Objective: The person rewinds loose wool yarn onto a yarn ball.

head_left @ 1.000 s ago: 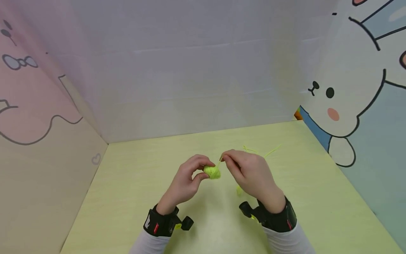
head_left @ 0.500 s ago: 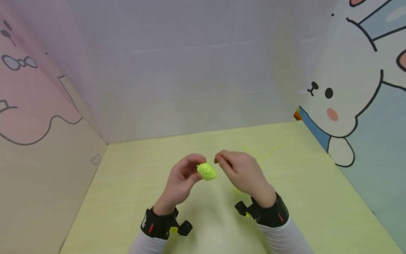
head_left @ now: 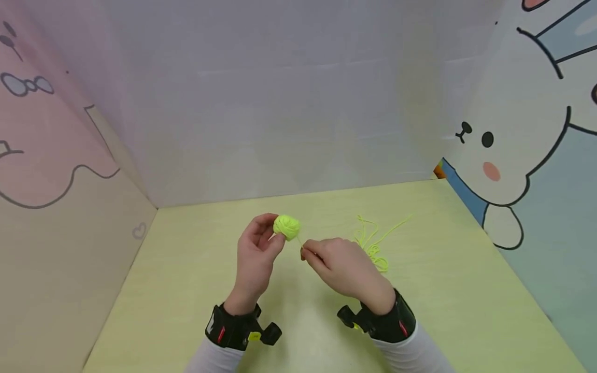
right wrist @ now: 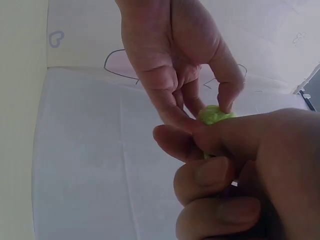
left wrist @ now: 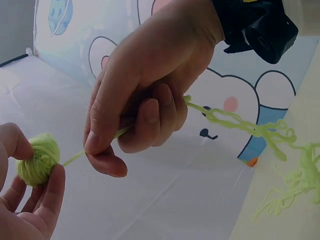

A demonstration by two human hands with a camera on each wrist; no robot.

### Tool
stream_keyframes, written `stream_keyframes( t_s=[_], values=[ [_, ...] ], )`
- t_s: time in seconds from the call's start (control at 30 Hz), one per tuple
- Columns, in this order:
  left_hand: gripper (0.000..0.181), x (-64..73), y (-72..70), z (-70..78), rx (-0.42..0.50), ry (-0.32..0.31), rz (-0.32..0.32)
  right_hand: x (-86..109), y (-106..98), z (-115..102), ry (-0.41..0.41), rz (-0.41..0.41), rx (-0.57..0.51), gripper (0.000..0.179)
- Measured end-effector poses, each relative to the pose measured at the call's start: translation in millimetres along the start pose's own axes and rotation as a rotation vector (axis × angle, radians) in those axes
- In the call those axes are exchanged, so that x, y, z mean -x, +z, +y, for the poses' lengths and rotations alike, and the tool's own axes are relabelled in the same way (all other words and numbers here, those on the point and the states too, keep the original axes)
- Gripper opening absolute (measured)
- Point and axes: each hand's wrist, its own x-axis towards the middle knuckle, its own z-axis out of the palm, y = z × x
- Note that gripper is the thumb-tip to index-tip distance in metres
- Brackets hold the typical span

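Note:
A small ball of neon yellow-green yarn is gripped between the thumb and fingers of my left hand, raised above the table. From its lower right side a short taut strand runs to my right hand, which pinches the yarn between thumb and forefinger. In the left wrist view the other right-hand fingers curl round the strand, and a looped yarn tail hangs out behind that hand. The right wrist view shows the ball partly hidden behind my right fingers.
Loose loops of the same yarn lie on the pale yellow table, right of the hands. White and pastel cartoon-printed panels stand round the back and sides. Each wrist wears a black strap with a camera.
My left hand has moved left and up with the ball, which has turned. The right hand has shifted left and lower, beneath the ball's right side, uncovering more loose yarn.

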Motion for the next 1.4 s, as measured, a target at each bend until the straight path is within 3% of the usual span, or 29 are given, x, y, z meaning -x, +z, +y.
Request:
stream_keyframes(
  t_s=[0.13,0.3,0.53,0.73,0.87,0.97,1.07,1.27,1.4],
  values=[
    [0.035,-1.6,-3.0,-2.6,-0.065,0.024,0.048,4.3,1,-3,-0.057,-0.051,0.009,0.017],
    [0.036,-4.0,-2.9,-0.8,-0.237,0.078,0.064,8.9,-1,-7,-0.137,-0.044,-0.006,0.02],
    [0.04,-6.6,-3.8,-6.1,-0.5,0.189,0.007,14.6,-12,-8,-0.268,0.115,-0.068,0.02],
    [0.039,-5.5,-11.4,-15.1,-0.622,0.19,-0.11,16.0,-21,-3,-0.329,0.3,-0.145,0.014],
    [0.038,-3.0,-14.7,-16.9,-0.63,0.196,-0.277,15.4,-25,4,-0.316,0.397,-0.185,0.022],
    [0.038,-1.4,-13.5,-14.9,-0.605,0.203,-0.418,14.7,-27,12,-0.249,0.436,-0.177,0.015],
    [0.039,2.0,-9.3,-5.3,-0.535,0.188,-0.521,13.1,-27,19,-0.167,0.452,-0.144,0.008],
    [0.042,9.0,-2.7,17.9,-0.358,0.169,-0.619,8.9,-21,28,-0.075,0.424,-0.107,0.007],
    [0.044,10.3,-7.0,16.5,-0.231,0.15,-0.626,3.8,-13,31,-0.014,0.327,-0.116,0.01]
  ],
)
